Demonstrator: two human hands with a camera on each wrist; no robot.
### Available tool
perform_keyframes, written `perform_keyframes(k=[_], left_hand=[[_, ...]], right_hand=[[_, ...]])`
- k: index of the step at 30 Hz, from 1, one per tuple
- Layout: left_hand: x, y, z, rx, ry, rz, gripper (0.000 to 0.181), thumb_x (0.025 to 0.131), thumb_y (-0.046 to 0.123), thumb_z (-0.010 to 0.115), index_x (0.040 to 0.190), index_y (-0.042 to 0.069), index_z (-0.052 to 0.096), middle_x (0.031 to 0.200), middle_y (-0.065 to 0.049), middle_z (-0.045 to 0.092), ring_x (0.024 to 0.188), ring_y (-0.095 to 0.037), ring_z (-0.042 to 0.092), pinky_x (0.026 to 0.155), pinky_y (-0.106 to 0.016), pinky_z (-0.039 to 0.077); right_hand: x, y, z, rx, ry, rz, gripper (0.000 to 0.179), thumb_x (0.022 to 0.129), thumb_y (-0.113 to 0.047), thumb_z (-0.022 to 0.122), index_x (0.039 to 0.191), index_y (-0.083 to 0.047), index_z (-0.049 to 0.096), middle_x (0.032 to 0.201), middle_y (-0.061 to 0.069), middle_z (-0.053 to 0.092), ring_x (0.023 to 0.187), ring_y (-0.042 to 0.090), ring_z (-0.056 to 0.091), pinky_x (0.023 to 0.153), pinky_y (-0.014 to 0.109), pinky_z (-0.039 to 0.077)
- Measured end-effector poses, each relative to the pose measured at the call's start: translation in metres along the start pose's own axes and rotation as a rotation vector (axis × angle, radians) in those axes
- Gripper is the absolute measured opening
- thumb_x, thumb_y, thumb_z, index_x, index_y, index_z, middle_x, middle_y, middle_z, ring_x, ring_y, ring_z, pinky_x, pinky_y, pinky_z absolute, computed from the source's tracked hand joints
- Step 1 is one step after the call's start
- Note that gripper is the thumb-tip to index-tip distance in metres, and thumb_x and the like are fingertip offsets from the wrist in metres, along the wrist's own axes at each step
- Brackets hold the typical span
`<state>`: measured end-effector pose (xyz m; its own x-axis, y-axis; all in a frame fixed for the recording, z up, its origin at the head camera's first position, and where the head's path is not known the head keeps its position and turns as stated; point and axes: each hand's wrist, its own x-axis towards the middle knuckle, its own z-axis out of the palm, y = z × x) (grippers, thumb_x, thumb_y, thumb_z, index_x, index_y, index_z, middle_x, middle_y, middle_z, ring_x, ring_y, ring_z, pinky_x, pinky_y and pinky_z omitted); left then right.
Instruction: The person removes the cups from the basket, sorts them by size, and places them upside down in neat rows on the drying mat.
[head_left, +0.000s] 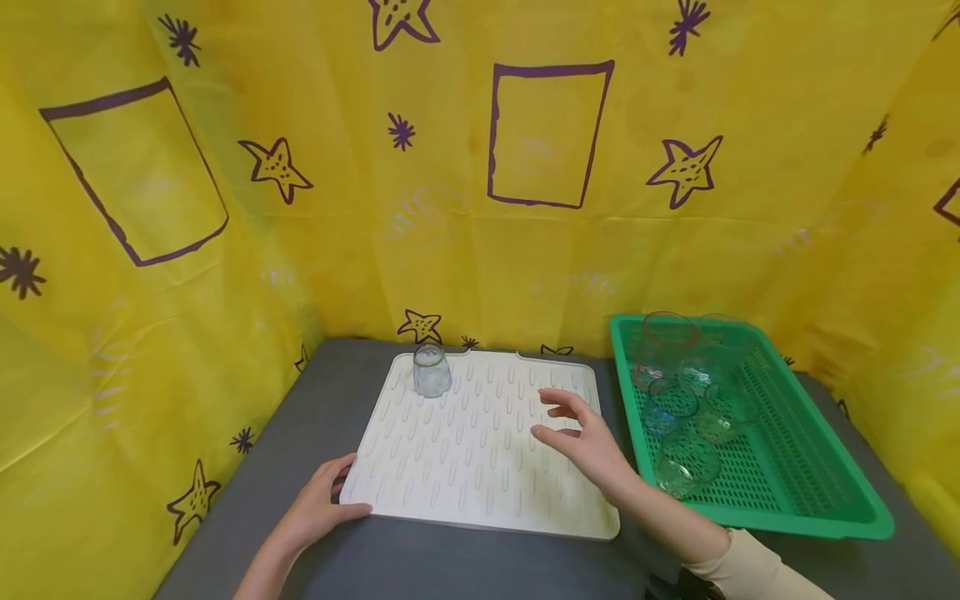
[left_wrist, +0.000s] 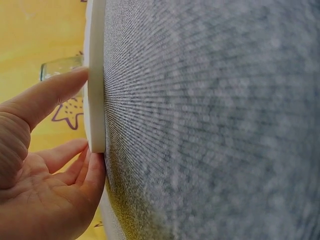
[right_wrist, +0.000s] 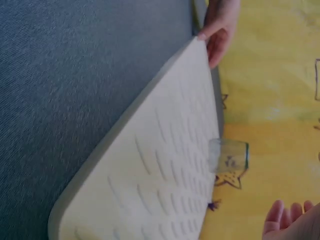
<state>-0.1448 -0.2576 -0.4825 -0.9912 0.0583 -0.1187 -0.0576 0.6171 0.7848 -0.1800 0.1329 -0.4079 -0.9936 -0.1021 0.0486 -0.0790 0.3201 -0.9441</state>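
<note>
A white drying mat (head_left: 465,492) with raised ridges lies on the dark table. Toward its back left corner stands a clear glass tumbler (head_left: 432,377). My left hand (head_left: 317,507) grips the mat's front left corner, its thumb (left_wrist: 60,92) on the front edge and the other fingers round the side. Over the right half of the mat hovers my right hand (head_left: 588,446), fingers loosely bent and thumb apart, with nothing between them. In the right wrist view the tumbler (right_wrist: 228,155) shows beyond the mat, and part of the right hand (right_wrist: 295,227) appears at the lower right.
To the right of the mat sits a green plastic basket (head_left: 795,523) holding several glasses, among them a bluish glass (head_left: 670,408) and a clear glass (head_left: 686,468) near its left wall. A yellow cloth (head_left: 480,267) with drawn stars and squares hangs behind and on both sides.
</note>
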Motion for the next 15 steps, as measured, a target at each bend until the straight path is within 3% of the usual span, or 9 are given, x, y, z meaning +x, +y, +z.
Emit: perform_keyframes(k=[5, 15], left_hand=[[0.000, -0.001, 0.000, 0.002, -0.007, -0.016, 0.090, 0.071, 0.013, 0.087, 0.142, -0.011, 0.037, 0.139, -0.030, 0.038, 0.125, -0.045, 0.045, 0.102, -0.052, 0.040], [0.000, 0.000, 0.000, 0.010, -0.021, -0.027, 0.091, 0.072, 0.016, 0.087, 0.142, -0.011, 0.036, 0.140, -0.031, 0.037, 0.125, -0.045, 0.044, 0.102, -0.052, 0.040]], right_hand=[[-0.013, 0.003, -0.023, 0.012, 0.031, -0.054, 0.052, 0.087, -0.021, 0.075, 0.135, -0.018, 0.053, 0.132, 0.005, 0.056, 0.113, 0.022, 0.049, 0.089, 0.036, 0.048], [-0.035, 0.012, -0.064, 0.012, 0.082, -0.052, 0.054, 0.090, -0.025, 0.072, 0.139, -0.015, 0.049, 0.135, 0.004, 0.052, 0.114, 0.020, 0.049, 0.086, 0.026, 0.049]])
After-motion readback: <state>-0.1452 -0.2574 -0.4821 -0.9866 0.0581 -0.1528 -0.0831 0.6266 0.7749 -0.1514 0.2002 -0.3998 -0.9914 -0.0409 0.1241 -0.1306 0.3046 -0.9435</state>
